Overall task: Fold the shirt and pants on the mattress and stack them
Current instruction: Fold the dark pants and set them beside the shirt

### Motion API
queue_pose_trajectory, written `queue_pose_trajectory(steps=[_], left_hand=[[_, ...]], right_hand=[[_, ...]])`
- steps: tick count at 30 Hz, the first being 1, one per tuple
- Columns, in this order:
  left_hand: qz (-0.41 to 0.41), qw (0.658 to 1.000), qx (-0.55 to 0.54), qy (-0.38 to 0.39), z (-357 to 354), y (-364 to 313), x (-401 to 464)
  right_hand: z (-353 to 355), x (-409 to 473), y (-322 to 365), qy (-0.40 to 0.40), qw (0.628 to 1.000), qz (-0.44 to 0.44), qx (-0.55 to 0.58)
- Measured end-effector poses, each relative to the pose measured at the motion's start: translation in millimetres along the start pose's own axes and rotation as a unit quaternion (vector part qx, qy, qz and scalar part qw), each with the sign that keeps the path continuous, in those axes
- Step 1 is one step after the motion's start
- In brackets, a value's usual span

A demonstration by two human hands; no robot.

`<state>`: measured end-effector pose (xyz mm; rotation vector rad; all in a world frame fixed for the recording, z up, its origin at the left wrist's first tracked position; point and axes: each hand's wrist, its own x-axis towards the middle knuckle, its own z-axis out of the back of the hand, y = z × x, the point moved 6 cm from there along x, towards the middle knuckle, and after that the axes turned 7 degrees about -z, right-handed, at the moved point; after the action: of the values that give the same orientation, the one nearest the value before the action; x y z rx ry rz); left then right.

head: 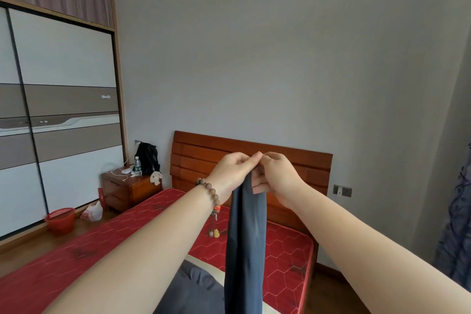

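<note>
1. The fingers of the left hand (233, 168) and the right hand (275, 173) met at one point, each pinching the top edge of the dark blue pants (246, 237); the fingertips of both hands touched each other above the cloth.
2. The pants hung straight down from that pinch as a narrow doubled strip, held up in the air over the near half of the red mattress (285, 245), their lower end running out of view at the bottom edge.
3. A bead bracelet (210, 192) sat on the left wrist.
4. More dark cloth (193, 290) lay on a pale piece near the mattress's near edge; whether this was the shirt could not be told.
5. Judged from this, the pants fold was in hand: the legs looked brought together lengthwise.
6. The next move would call for lowering the strip flat onto the mattress and folding it across, keeping the edges matched.
</note>
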<state>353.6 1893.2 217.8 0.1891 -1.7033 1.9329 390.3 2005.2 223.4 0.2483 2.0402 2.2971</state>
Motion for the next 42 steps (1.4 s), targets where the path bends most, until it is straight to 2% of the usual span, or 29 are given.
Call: queue_pose_trajectory(steps=[2, 4, 9, 13, 16, 21, 26, 28, 30, 33, 39, 42], left_hand=[[-0.007, 0.999, -0.027, 0.041, -0.1, 0.8, -2.1], [-0.018, 0.998, -0.029, 0.059, 3.2, 2.2, -2.6], [-0.04, 0.995, -0.049, 0.071, 15.8, 0.8, -4.0], [-0.081, 0.992, -0.039, 0.094, 17.8, -10.2, -3.6], [-0.105, 0.991, -0.004, 0.08, 22.9, -14.8, -0.2], [-0.124, 0.989, 0.07, 0.045, 37.6, -18.0, 4.9], [-0.132, 0.983, 0.124, 0.004, 53.5, -22.0, 3.7], [-0.135, 0.982, 0.127, -0.017, 61.3, -23.9, 3.1], [-0.137, 0.982, 0.13, -0.029, 67.0, -25.4, 2.7], [-0.137, 0.982, 0.126, -0.032, 71.0, -27.3, 2.4], [-0.154, 0.98, 0.119, -0.03, 65.5, -36.5, 3.9], [-0.153, 0.981, 0.114, -0.038, 66.4, -37.7, 2.7]], right_hand=[[1.8, -3.5, 4.7, 0.054, 0.998, -0.008, 0.02], [4.4, -5.5, 9.7, 0.09, 0.996, -0.006, -0.007], [37.8, 2.1, 27.8, 0.006, 0.987, 0.113, -0.115], [25.6, -2.8, 19.6, 0.107, 0.96, 0.178, -0.187], [11.4, -7.1, 11.2, 0.169, 0.954, 0.172, -0.177], [7.0, -9.3, 10.1, 0.178, 0.941, 0.189, -0.216], [12.1, -9.8, 10.3, 0.222, 0.948, 0.167, -0.155], [16.7, -10.8, 11.1, 0.23, 0.943, 0.163, -0.177], [23.3, -10.7, 15.0, 0.209, 0.935, 0.177, -0.226], [38.2, -9.1, 30.2, 0.099, 0.912, 0.246, -0.313], [42.6, -13.3, 38.8, -0.067, 0.83, 0.363, -0.418], [46.6, -9.0, 34.0, -0.096, 0.808, 0.337, -0.475]])
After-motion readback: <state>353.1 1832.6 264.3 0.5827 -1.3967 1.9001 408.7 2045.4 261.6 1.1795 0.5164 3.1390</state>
